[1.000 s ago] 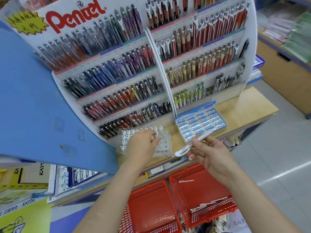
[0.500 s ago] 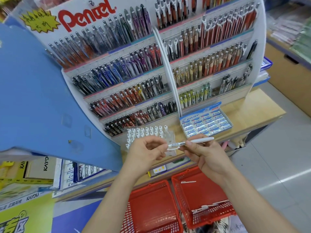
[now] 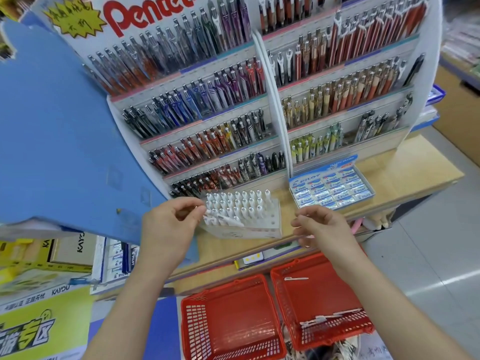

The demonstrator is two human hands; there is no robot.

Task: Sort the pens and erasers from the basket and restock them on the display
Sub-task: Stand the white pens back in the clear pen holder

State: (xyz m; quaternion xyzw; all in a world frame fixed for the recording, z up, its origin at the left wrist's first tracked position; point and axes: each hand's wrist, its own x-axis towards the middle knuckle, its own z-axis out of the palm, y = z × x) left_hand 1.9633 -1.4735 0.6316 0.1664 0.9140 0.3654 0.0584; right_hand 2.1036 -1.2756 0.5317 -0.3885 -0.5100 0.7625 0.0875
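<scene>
Left hand [image 3: 168,224] pinches a white pen [image 3: 224,221] at the clear rack's [image 3: 249,233] left side; right hand [image 3: 322,227] relaxed, empty. Next: slot the pen upright.

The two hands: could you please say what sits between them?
The clear pen stand sits between the left hand and right hand, the left pinching a white pen across its front; the head view shows it.

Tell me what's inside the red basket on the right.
One white pen lies near the far wall of the red basket; a loose cluster of white pens lies near its front rim. The right forearm covers its right side, hiding anything there.
</scene>
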